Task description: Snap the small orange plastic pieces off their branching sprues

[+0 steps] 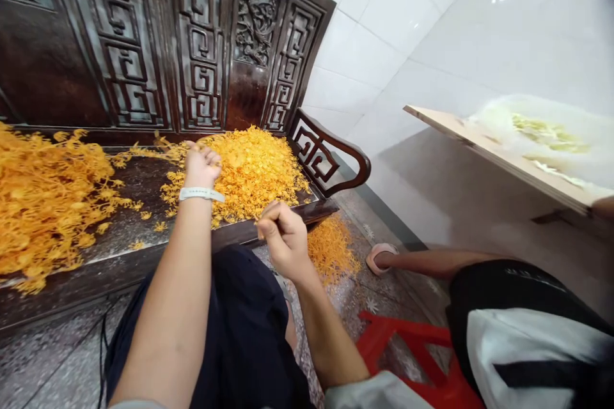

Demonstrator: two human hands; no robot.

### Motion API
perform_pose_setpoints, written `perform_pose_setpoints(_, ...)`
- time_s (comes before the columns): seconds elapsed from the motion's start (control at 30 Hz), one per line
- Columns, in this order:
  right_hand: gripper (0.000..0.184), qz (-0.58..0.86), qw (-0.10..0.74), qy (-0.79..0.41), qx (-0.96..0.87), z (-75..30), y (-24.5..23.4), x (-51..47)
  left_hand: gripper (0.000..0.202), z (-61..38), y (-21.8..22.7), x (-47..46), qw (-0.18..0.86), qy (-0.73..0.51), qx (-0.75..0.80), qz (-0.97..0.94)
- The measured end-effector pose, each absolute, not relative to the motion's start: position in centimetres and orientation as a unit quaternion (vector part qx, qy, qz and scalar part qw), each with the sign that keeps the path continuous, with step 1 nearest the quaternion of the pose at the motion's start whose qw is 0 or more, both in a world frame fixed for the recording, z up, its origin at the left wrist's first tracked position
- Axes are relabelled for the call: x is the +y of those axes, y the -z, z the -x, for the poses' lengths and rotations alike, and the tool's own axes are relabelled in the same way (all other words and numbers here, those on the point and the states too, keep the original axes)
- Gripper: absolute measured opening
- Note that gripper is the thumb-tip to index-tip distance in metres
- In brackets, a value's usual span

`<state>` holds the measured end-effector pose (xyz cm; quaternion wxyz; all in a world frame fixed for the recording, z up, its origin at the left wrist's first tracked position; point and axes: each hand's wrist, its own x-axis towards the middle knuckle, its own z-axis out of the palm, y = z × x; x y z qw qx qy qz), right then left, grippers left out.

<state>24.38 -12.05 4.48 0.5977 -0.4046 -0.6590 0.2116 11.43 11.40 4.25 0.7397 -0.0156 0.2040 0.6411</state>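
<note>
My left hand [202,165], with a pale band on its wrist, is over the seat of a dark carved bench. Its fingers are curled closed at the left edge of a heap of small orange plastic flower pieces [259,169]; what they hold is hidden. A thin trail of pieces runs leftward behind this hand to a larger tangled orange heap [43,198]. In front of the bench edge, my right hand [285,236] is pinched, with a tiny orange bit showing at the fingertips, likely one of the flower pieces.
The bench's curved armrest [330,156] rises beside the right heap. More orange pieces [333,246] lie on the speckled floor. A red plastic stool [412,351] stands at the lower right, near another person's leg [426,263]. A wooden board [460,131] carries a plastic bag with yellowish pieces.
</note>
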Motion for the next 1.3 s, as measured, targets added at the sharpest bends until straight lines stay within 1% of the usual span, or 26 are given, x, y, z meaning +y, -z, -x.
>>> perform_pose_setpoints(0.1,0.021,0.317,0.661,-0.354,-0.58,-26.1,-6.1,-12.6,0.048,-11.2,-3.8,12.0,0.749,-0.631,0.2,0.021)
perform_pose_setpoints(0.17,0.012,0.286,0.726,-0.387,-0.491,-28.0,-6.8,-10.2,0.05,-11.8,-4.0,11.3,0.759,-0.62,0.198,0.013)
perform_pose_setpoints(0.23,0.02,0.334,0.762,-0.387,-0.398,-29.7,-6.3,-6.6,0.049,-12.8,-4.5,10.1,0.766,-0.614,0.191,-0.004)
perform_pose_setpoints(0.27,0.022,0.384,0.759,-0.385,-0.358,-30.3,-5.7,-4.7,0.047,-13.3,-4.8,9.4,0.767,-0.614,0.188,-0.012)
perform_pose_setpoints(0.33,0.022,0.503,0.724,-0.376,-0.283,-30.5,-3.8,-1.9,0.045,-14.2,-5.2,8.1,0.768,-0.613,0.184,-0.034)
perform_pose_setpoints(0.4,0.029,0.535,0.715,-0.369,-0.258,-29.7,-1.8,-0.4,0.046,-14.7,-5.5,7.2,0.769,-0.612,0.174,-0.063)
perform_pose_setpoints(0.5,0.046,0.453,0.724,-0.425,-0.3,-27.7,-0.1,-0.2,0.047,-15.2,-5.3,6.5,0.764,-0.614,0.147,-0.13)
perform_pose_setpoints(0.57,0.048,0.407,0.714,-0.462,-0.333,-26.3,0.2,-0.6,0.048,-15.5,-5.0,6.4,0.756,-0.615,0.148,-0.167)
perform_pose_setpoints(0.63,0.046,0.413,0.697,-0.472,-0.348,-24.9,0.4,-1.3,0.051,-15.6,-4.8,6.5,0.75,-0.617,0.164,-0.172)
perform_pose_setpoints(0.7,0.048,0.422,0.666,-0.508,-0.346,-23.4,1.0,-3.0,0.053,-15.5,-4.6,6.8,0.756,-0.612,0.178,-0.148)
perform_pose_setpoints(0.77,0.051,0.394,0.606,-0.594,-0.353,-21.9,2.3,-5.9,0.055,-15.1,-4.5,7.4,0.764,-0.606,0.184,-0.12)
perform_pose_setpoints(0.8,0.052,0.373,0.572,-0.634,-0.363,-21.4,3.1,-7.8,0.056,-14.8,-4.5,7.8,0.762,-0.611,0.186,-0.107)
perform_pose_setpoints(0.9,0.043,0.294,0.432,-0.718,-0.459,-21.2,5.0,-13.7,0.056,-13.4,-4.4,9.5,0.735,-0.65,0.172,-0.09)
perform_pose_setpoints(0.93,0.034,0.243,0.364,-0.745,-0.503,-21.9,5.1,-15.3,0.055,-12.9,-4.3,10.1,0.729,-0.659,0.163,-0.089)
perform_pose_setpoints(1.0,0.017,0.119,0.262,-0.767,-0.574,-24.0,4.0,-16.9,0.052,-12.1,-4.0,11.1,0.725,-0.666,0.148,-0.092)
perform_pose_setpoints(1.03,0.013,0.047,0.224,-0.757,-0.612,-25.3,3.0,-16.8,0.052,-11.9,-3.9,11.4,0.724,-0.668,0.145,-0.089)
perform_pose_setpoints(1.07,0.014,-0.028,0.214,-0.738,-0.64,-26.5,1.7,-16.3,0.051,-11.9,-3.8,11.4,0.725,-0.669,0.144,-0.083)
perform_pose_setpoints(1.1,0.014,-0.091,0.243,-0.72,-0.644,-27.5,0.5,-15.2,0.05,-12.1,-3.7,11.3,0.726,-0.669,0.141,-0.074)
perform_pose_setpoints(1.13,0.016,-0.127,0.315,-0.714,-0.612,-28.4,-0.6,-13.8,0.05,-12.5,-3.6,11.0,0.729,-0.668,0.135,-0.063)
perform_pose_setpoints(1.17,0.021,-0.132,0.416,-0.718,-0.542,-28.9,-1.2,-12.1,0.05,-12.9,-3.5,10.6,0.733,-0.666,0.128,-0.052)
perform_pose_setpoints(1.2,0.029,-0.087,0.544,-0.725,-0.413,-29.2,-1.3,-10.3,0.05,-13.3,-3.5,10.1,0.741,-0.659,0.121,-0.045)
perform_pose_setpoints(1.23,0.035,0.008,0.647,-0.719,-0.253,-29.1,-0.8,-8.6,0.049,-13.7,-3.5,9.6,0.746,-0.654,0.115,-0.044)
perform_pose_setpoints(1.27,0.038,0.112,0.697,-0.7,-0.106,-28.8,0.3,-7.2,0.049,-14.1,-3.5,9.1,0.753,-0.646,0.115,-0.051)
perform_pose_setpoints(1.3,0.038,0.209,0.717,-0.665,0.023,-28.2,1.9,-6.2,0.049,-14.4,-3.6,8.8,0.755,-0.641,0.124,-0.066)
